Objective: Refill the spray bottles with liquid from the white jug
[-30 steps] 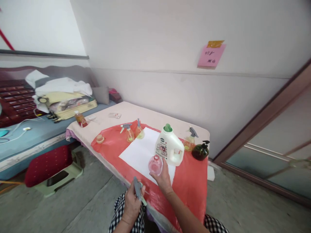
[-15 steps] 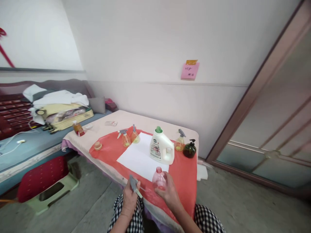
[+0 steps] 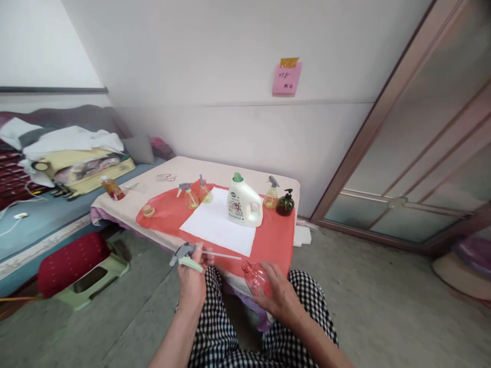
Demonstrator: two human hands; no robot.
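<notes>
My left hand (image 3: 193, 276) is closed round a grey spray trigger head (image 3: 183, 253), whose thin dip tube (image 3: 222, 254) points right towards the neck of a small pink bottle (image 3: 256, 276). My right hand (image 3: 282, 299) grips that bottle, tilted with its open mouth to the left, above my lap in checked trousers. The tube's tip is just short of the bottle's mouth. Both hands are in front of the near edge of a low table (image 3: 199, 168) covered with a red cloth (image 3: 274, 237) and a white sheet (image 3: 218, 225).
On the table stand a white detergent jug (image 3: 243, 202), a dark green pump bottle (image 3: 286, 203), three small spray bottles (image 3: 191, 197), a capped amber bottle (image 3: 111, 188) and a small cup (image 3: 148, 210). A bed with piled linen lies left, a red stool (image 3: 72, 260) beside it, a sliding door right.
Both hands drew back from the table to above my lap. The spray head turned so that its tube points right at the pink bottle, which now lies tilted. The view pulled back.
</notes>
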